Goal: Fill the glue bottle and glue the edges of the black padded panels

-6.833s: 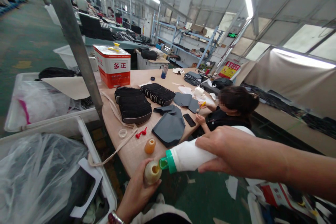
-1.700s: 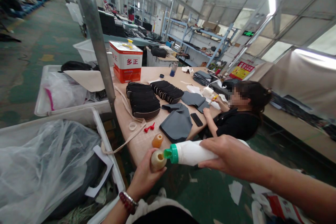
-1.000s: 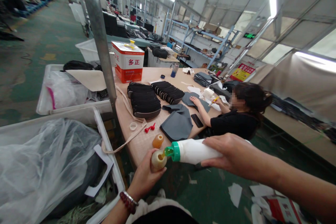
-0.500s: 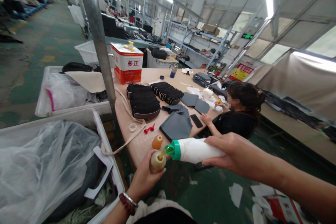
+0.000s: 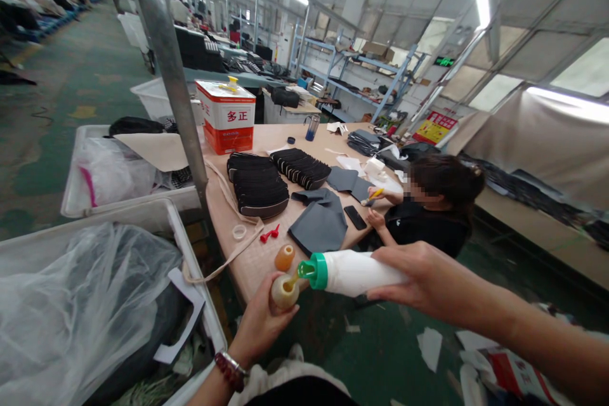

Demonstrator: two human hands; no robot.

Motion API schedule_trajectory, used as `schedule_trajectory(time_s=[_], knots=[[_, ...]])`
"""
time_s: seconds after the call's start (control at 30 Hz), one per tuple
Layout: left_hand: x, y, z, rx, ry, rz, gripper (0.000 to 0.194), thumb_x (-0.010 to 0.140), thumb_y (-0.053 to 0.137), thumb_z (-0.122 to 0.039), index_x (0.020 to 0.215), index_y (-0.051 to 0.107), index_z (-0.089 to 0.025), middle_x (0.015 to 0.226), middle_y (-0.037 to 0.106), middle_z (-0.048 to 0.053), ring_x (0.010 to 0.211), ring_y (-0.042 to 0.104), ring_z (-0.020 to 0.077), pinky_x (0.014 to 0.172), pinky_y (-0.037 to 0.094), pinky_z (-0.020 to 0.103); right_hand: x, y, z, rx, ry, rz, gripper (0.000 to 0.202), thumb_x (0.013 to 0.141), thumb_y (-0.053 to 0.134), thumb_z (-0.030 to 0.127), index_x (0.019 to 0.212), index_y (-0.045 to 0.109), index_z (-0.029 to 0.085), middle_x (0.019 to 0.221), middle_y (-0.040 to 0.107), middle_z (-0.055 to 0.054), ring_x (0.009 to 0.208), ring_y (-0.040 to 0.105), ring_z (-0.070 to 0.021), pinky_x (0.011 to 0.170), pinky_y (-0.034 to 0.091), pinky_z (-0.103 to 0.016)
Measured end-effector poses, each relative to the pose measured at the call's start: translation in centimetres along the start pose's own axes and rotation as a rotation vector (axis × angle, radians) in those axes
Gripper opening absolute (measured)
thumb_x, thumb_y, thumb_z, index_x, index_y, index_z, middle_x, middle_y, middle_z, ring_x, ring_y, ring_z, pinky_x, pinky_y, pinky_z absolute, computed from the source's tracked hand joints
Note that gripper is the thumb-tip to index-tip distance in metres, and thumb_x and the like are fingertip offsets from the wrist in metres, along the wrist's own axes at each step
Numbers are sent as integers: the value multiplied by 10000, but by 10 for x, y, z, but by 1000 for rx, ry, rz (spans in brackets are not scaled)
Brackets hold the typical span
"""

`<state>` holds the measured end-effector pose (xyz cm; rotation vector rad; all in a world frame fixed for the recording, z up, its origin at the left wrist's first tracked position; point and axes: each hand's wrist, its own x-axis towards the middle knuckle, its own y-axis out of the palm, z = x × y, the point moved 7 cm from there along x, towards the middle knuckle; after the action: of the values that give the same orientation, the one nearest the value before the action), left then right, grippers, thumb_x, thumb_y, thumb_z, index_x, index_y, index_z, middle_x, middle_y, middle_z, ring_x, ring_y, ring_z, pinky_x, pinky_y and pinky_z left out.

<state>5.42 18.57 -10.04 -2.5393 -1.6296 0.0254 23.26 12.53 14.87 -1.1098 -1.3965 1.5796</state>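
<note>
My right hand (image 5: 413,276) grips a white plastic bottle (image 5: 356,271) with a green nozzle cap (image 5: 316,270), tipped sideways. Yellowish liquid runs from its spout into the open neck of a small cream-coloured bottle (image 5: 284,295). Around that small bottle my left hand (image 5: 264,317) is closed, keeping its mouth upward. Just beyond, on the table edge, stands another small open bottle of amber colour (image 5: 284,257). Two red nozzle caps (image 5: 269,233) and a clear round lid (image 5: 239,232) lie close to it on the table.
The tan table (image 5: 266,133) bears black stacked pieces (image 5: 259,184), grey sheets (image 5: 318,228), a phone (image 5: 355,217) and a red-white tin (image 5: 228,117). A co-worker (image 5: 428,216) sits at its right side, holding a yellow tool. White bins (image 5: 174,228) and a metal post (image 5: 164,57) flank the left.
The co-worker's hand with the yellow tool has moved left over the grey sheets. My hands and both bottles stay nearly in place while liquid keeps running; the view has shifted slightly.
</note>
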Motion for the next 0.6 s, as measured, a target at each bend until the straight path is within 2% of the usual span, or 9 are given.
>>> schedule_trajectory(time_s=[0.47, 0.6], knots=[[0, 5, 2, -1, -22, 31, 495, 786, 704, -294, 1221, 482, -219, 1156, 677, 71, 1061, 656, 269, 987, 492, 444, 1, 0, 0, 24, -9, 18, 226, 899, 814, 302, 952, 669, 137, 808, 678, -47, 694, 661, -225, 609, 436, -286], [2, 5, 3, -1, -31, 34, 523, 786, 710, -314, 1241, 476, -207, 1194, 668, 98, 1085, 646, 292, 997, 479, 477, 2, 0, -1, 8, 0, 22, 238, 878, 838, 275, 944, 660, 133, 795, 671, -33, 686, 660, -214, 610, 424, -288]])
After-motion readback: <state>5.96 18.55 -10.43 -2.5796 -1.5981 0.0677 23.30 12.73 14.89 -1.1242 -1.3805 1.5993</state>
